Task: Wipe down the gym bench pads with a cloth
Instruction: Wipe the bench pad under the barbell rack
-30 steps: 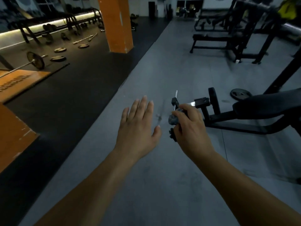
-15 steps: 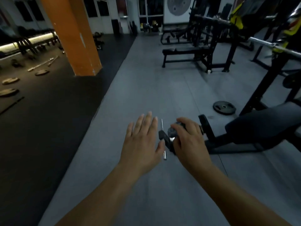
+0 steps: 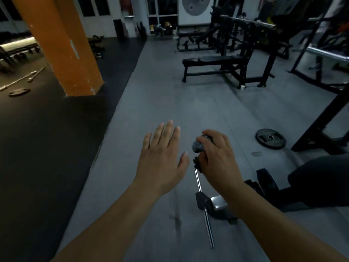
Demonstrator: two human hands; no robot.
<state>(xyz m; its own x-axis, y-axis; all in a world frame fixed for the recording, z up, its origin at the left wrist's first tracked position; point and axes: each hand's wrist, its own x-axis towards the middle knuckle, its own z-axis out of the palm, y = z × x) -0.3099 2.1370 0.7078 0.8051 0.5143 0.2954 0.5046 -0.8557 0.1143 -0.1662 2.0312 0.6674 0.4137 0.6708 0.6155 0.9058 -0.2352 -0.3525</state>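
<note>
My right hand (image 3: 217,157) is shut on a small crumpled grey cloth (image 3: 198,146), held over the grey floor. My left hand (image 3: 162,154) hovers just to its left, flat, fingers spread, holding nothing. The dark pad of the nearest bench (image 3: 321,176) shows at the right edge, level with my right forearm and apart from both hands. That bench's foot, with a steel cross rod (image 3: 204,210), lies on the floor under my right wrist. A second flat bench (image 3: 213,58) with a black pad stands farther ahead inside a rack.
An orange pillar (image 3: 62,46) stands ahead on the left at the edge of black matting. A weight plate (image 3: 270,138) lies on the floor to the right. Black rack frames (image 3: 321,118) and a barbell (image 3: 326,53) fill the right side. Bars and plates lie far left.
The view has swung right and moved forward: the pillar and far bench are nearer, and the bench foot rod now lies below my right hand. Both hands keep their pose.
</note>
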